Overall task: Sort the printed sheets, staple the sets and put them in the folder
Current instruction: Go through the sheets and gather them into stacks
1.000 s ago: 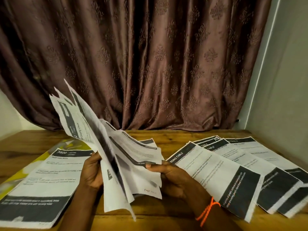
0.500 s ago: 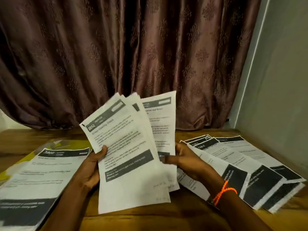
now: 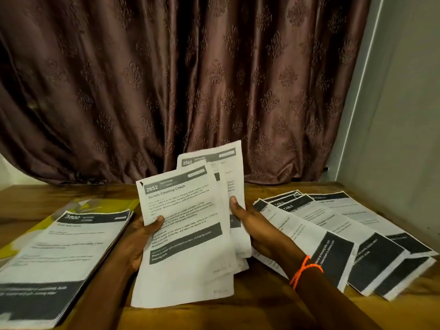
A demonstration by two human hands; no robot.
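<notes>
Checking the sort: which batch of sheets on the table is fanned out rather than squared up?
The fanned sheets right of the right hand, overlapping like steps; the stack on the left lies squared.

front sheet (image 3: 183,234) in the held bunch reads "2652", "BEDROOM", "Screen Cleaning Check", body text too blurry, sheet behind it (image 3: 214,160) shows "3565" and "BEDROOM", left stack's top page (image 3: 62,253) something like "3800", fanned sheets on the right (image 3: 309,225) say "TABLE"
</notes>
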